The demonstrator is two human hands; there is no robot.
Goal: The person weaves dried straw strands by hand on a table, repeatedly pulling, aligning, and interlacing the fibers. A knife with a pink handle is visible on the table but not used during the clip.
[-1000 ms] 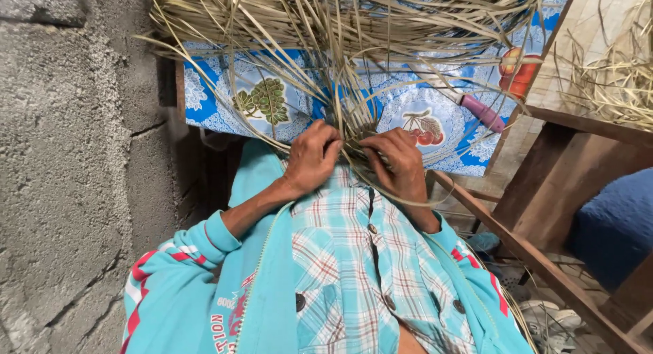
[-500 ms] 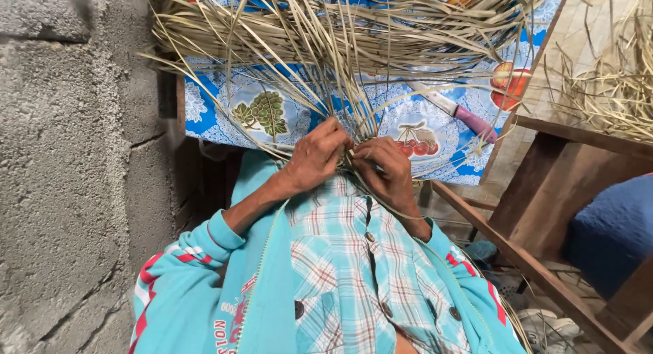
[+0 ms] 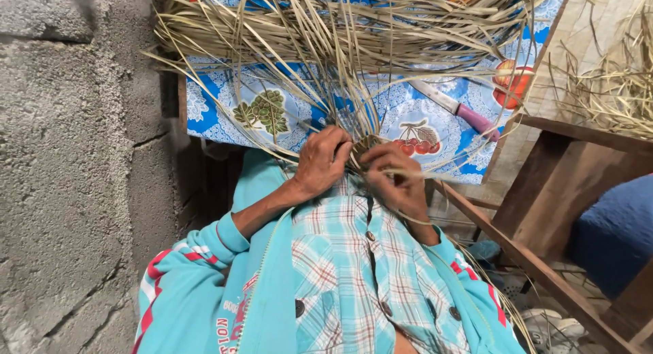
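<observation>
My left hand and my right hand meet at the table's near edge, both gripping a small woven knot of dry straw strips. Long pale strips fan out from that knot across the table and pile up at its far side. The fingers of both hands curl around strands, and the woven centre is mostly hidden between them. I wear a teal jacket over a plaid shirt.
A blue fruit-patterned tablecloth covers the table. A knife with a pink handle lies to the right of the hands. A rough concrete block wall stands on the left. On the right, a wooden frame and more loose straw.
Both hands have shifted slightly toward the table with the straw knot, fingers reworking the strands; the view has tilted a little, bringing more of the knife into sight.
</observation>
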